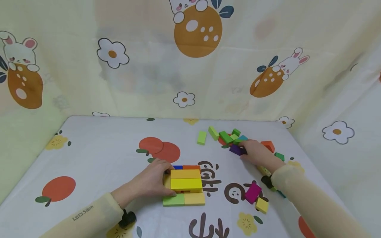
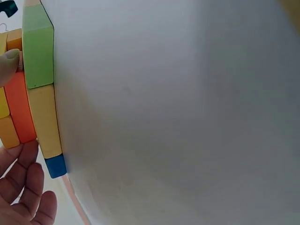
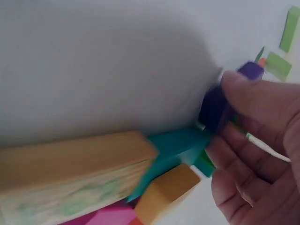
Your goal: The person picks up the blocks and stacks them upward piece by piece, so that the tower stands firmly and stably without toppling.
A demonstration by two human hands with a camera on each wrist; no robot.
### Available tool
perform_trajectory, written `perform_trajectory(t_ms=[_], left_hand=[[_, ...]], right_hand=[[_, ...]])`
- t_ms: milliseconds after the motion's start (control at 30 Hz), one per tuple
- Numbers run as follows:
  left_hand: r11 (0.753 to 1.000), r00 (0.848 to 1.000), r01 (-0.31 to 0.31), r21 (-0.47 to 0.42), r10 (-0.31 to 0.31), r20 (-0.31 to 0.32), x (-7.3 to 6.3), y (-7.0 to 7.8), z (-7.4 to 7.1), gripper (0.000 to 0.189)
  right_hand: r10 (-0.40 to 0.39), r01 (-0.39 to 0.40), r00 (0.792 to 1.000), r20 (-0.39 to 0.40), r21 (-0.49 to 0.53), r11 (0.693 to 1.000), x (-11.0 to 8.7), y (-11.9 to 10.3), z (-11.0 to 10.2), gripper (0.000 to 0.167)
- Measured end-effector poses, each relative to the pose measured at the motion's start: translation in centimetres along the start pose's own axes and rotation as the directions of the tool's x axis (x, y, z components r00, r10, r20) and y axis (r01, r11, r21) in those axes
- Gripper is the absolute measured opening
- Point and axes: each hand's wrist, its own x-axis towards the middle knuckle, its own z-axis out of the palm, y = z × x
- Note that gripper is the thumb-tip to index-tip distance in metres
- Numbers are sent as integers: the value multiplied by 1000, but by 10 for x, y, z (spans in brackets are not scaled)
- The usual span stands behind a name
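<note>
A low layered stack of wooden blocks (image 1: 186, 184) lies in the middle of the table, yellow on top, with green, tan, blue and red-orange blocks lower down. My left hand (image 1: 148, 179) holds the stack by its left end, thumb at the near side and fingers at the far side. In the left wrist view, the thumb presses beside a red-orange block (image 2: 21, 108). Farther back on the right, my right hand (image 1: 257, 152) pinches a dark purple block (image 1: 236, 150) between thumb and fingers. That purple block (image 3: 215, 110) is partly covered by the thumb in the right wrist view.
Loose green blocks (image 1: 225, 137) are scattered by the right hand, with an orange block (image 1: 268, 145) beyond it. A magenta block (image 1: 253, 193) and a yellow block (image 1: 262, 205) lie right of the stack. Patterned cloth (image 1: 143, 86) hangs behind the table.
</note>
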Motion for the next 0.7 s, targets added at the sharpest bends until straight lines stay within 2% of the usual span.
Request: perform_trajectory(t_ms=[100,200,300,600,700], left_hand=[[1000,1000,2,6,-2,0,0,1,0,56],[1000,1000,3,14,-3,1,-1,2,1,56],[1000,1000,0,15,0,-3,-1,1,1,56],[1000,1000,2,10,-2,-5,0,0,1,57],[1000,1000,3,14,-3,-4,0,0,1,57]], right_hand=[[-28,27,999,19,55,998,-2,-8,0,60],[-55,46,995,79,112,993,-5,-17,1,73],[-73,53,990,123,154,987,-5,-21,3,79],[-31,12,995,96,194,981,1,-17,6,70],[-37,22,997,75,188,982,3,-17,6,69]])
